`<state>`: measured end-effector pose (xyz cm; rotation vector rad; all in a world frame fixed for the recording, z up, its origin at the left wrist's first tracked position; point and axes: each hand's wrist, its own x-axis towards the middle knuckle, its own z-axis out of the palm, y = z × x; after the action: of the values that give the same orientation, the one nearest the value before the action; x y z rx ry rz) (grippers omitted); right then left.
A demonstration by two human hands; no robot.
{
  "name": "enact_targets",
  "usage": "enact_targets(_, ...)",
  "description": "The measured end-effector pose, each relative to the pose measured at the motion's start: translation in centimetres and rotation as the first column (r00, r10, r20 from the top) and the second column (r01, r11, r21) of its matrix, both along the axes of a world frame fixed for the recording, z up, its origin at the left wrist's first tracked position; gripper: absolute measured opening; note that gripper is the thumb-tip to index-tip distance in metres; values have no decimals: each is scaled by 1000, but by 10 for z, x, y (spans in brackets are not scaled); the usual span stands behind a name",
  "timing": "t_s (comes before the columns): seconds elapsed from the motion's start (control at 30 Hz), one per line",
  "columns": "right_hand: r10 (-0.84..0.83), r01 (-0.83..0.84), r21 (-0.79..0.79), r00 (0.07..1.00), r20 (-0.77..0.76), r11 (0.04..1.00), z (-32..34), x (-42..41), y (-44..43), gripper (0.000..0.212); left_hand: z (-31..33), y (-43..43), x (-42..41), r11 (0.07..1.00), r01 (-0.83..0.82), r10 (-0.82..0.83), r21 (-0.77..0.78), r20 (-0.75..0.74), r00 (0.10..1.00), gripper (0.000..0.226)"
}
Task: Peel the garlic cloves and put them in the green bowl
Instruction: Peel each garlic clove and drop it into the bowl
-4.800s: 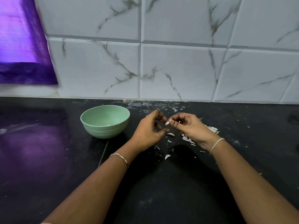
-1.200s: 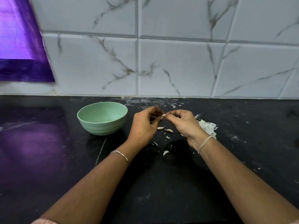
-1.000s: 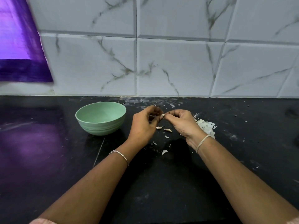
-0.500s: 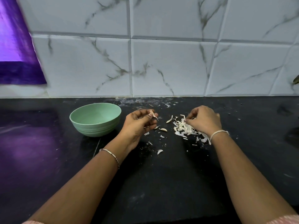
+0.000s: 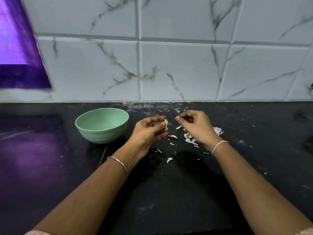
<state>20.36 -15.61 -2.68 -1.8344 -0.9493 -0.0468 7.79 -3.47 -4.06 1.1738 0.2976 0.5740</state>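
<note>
The left hand [image 5: 147,133] wears a thin silver bracelet [image 5: 118,164], the right hand [image 5: 198,128] a pale wristband [image 5: 219,145]; both sleeves [image 5: 34,232] are pink.

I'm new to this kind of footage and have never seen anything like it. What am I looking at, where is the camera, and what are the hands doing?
There is no machine here: a person works with bare hands, and the single camera sits on their head, looking forward and down, so both forearms reach in from the bottom edge. The left hand pinches a garlic clove, with a thin strip hanging from it. The right hand is beside it, fingers curled; nothing shows in them. On the black counter are a green bowl to the left, a pile of peelings by the right wrist, and a few pale pieces between the hands, too small to tell cloves from skins. Behind is a tiled wall.
</note>
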Motion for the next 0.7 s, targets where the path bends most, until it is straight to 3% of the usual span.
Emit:
enact_targets(0.13,156,-150,55,976,-149,987,-3,-18,7,9,0,1,0,999,-49,49,4,8,999,25)
enact_targets(0.37,121,-95,146,976,-181,985,-4,-23,12,5,1,-1,0,992,-89,90,88,-15,996,9)
enact_targets(0.7,64,-40,159,987,-148,987,-5,-24,14,9,1,-3,0,990,-88,91,109,-25,996,8)
